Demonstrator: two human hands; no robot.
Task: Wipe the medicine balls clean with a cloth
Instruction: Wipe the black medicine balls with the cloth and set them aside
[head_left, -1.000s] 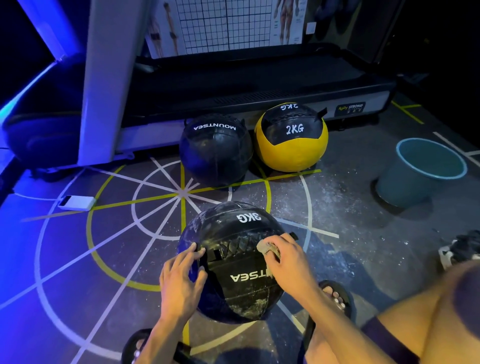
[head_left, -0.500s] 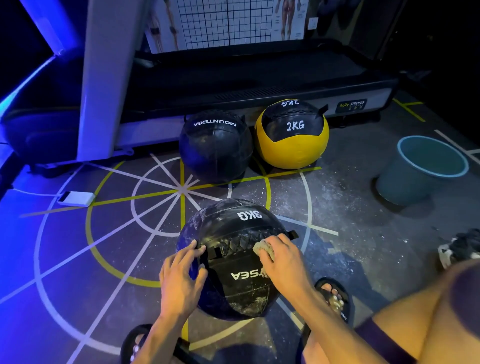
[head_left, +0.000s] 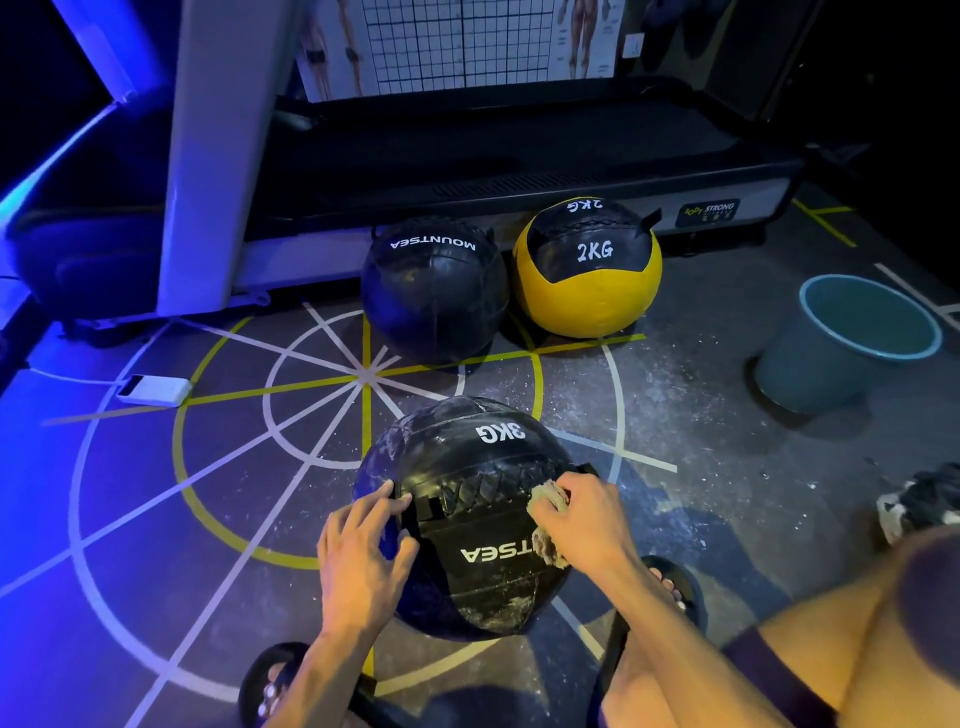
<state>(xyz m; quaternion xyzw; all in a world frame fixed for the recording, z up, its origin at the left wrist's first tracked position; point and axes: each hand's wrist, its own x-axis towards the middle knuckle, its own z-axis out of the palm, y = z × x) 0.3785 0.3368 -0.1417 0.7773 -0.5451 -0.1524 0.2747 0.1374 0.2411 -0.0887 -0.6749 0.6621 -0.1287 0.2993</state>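
Step in hand: wiping the 3KG ball (head_left: 467, 499), judged to be mid-wipe along its laced seam and the panel printed with lettering.
How to do it well: press the cloth (head_left: 546, 503) flat and drag it across the seam so grit lifts out of the lacing; pale smears low on the near face suggest the ball needs turning toward the wiper next; brace firmly, since a round ball on a smooth floor will roll under sideways pressure.
Right hand (head_left: 587, 525): on the ball's upper right, knuckles up, fingers curled and clamped on the bunched cloth, which shows above and below the thumb side and touches the ball.
Left hand (head_left: 363, 545): laid on the ball's left flank, fingers spread apart and nearly straight, tips reaching the seam; it steadies and grips nothing.
3KG ball, location: on the marked floor between the person's sandalled feet, at the near arc of the painted circle.
Black ball (head_left: 434, 291): farther off, against the treadmill (head_left: 519, 156) base; whether wiped, cannot tell.
2KG ball (head_left: 587, 270): yellow and black, just beside the black ball.
Bucket (head_left: 852, 343): far right, well apart from the balls.
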